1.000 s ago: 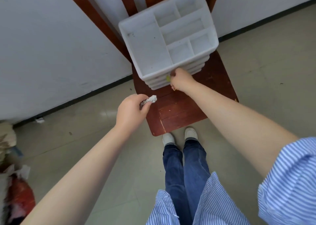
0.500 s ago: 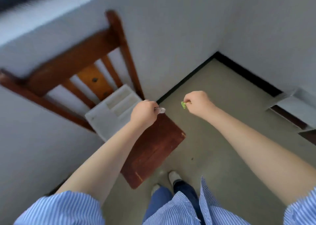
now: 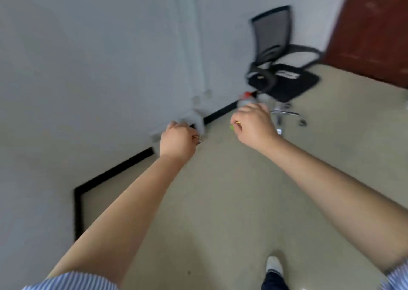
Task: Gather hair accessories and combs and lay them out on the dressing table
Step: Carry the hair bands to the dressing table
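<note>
My left hand [image 3: 178, 139] is closed in a fist, and a small pale hair accessory [image 3: 197, 137] just peeks out at the fingertips. My right hand [image 3: 254, 124] is closed on a small green hair clip [image 3: 232, 127], of which only a tip shows beside the fingers. Both hands are held out in front of me above the floor, about a hand's width apart. The view is blurred by motion. No dressing table is in view.
A black mesh office chair [image 3: 280, 69] stands ahead to the right by the white wall [image 3: 88, 69]. A dark brown door [image 3: 375, 24] fills the top right corner. A black skirting strip [image 3: 114, 170] runs along the wall's foot. Beige floor [image 3: 220, 201] stretches below my arms.
My view has swung right, away from the wooden chair and its white organiser tray, which have left the frame. Both hands stayed closed on their small items while moving.
</note>
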A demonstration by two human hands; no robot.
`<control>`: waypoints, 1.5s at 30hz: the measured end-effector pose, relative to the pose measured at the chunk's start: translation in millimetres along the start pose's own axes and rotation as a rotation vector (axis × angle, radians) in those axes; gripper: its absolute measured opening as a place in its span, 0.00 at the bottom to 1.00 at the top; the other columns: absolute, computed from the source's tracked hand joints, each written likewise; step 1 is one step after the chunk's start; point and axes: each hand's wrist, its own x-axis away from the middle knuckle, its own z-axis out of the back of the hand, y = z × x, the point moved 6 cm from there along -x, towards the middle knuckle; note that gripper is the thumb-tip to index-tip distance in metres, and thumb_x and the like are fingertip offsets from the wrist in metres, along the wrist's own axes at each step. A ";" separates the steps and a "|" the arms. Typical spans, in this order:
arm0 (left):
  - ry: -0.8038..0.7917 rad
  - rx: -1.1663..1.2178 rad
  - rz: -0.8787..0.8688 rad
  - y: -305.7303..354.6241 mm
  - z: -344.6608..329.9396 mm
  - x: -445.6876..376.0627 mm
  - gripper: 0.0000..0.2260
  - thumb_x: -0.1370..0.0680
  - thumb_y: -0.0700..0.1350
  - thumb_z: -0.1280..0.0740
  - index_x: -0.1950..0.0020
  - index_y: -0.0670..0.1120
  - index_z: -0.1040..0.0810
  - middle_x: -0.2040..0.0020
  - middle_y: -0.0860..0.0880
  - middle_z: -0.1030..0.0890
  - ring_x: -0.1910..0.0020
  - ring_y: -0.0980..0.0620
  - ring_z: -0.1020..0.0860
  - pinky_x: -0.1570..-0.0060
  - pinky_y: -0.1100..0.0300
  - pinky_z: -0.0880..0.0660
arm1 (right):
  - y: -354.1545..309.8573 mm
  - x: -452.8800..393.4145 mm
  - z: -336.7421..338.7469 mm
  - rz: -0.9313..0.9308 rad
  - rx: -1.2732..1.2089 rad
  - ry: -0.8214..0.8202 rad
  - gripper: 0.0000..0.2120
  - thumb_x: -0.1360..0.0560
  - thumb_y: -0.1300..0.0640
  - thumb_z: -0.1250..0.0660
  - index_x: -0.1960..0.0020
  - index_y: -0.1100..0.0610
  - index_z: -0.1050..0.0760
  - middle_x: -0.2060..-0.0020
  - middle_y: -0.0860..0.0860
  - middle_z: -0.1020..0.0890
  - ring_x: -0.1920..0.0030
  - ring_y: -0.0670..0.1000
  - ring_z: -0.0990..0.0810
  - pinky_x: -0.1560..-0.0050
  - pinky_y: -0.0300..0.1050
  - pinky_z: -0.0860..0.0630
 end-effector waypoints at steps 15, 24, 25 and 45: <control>-0.254 0.066 -0.847 615.2 -169.5 -179.3 0.10 0.23 0.40 0.37 0.47 0.45 0.19 0.47 0.42 0.19 0.45 0.42 0.25 0.51 0.54 0.25 | 511.6 161.6 227.5 -0.833 0.582 -0.260 0.14 0.26 0.64 0.41 0.44 0.57 0.22 0.47 0.54 0.21 0.43 0.56 0.25 0.43 0.46 0.32; -0.214 0.096 -1.046 841.0 -220.0 -313.9 0.10 0.26 0.35 0.39 0.56 0.41 0.18 0.53 0.39 0.19 0.51 0.41 0.24 0.57 0.54 0.26 | 751.7 113.9 312.3 -1.031 0.769 -0.369 0.11 0.27 0.69 0.41 0.49 0.63 0.23 0.64 0.55 0.30 0.47 0.58 0.23 0.49 0.46 0.29; -0.216 0.103 -1.059 863.4 -225.4 -337.4 0.10 0.26 0.35 0.39 0.56 0.40 0.18 0.53 0.39 0.19 0.51 0.41 0.24 0.57 0.54 0.26 | 780.3 103.5 322.8 -1.050 0.769 -0.333 0.11 0.27 0.68 0.41 0.49 0.62 0.23 0.64 0.54 0.30 0.47 0.58 0.23 0.46 0.47 0.28; -0.461 0.101 -1.148 1370.8 -423.8 -655.0 0.11 0.23 0.39 0.40 0.51 0.41 0.18 0.50 0.41 0.17 0.59 0.49 0.27 0.62 0.61 0.34 | 1350.7 100.5 475.8 -1.389 0.411 -0.040 0.14 0.24 0.64 0.41 0.44 0.57 0.21 0.42 0.54 0.18 0.42 0.54 0.22 0.43 0.44 0.25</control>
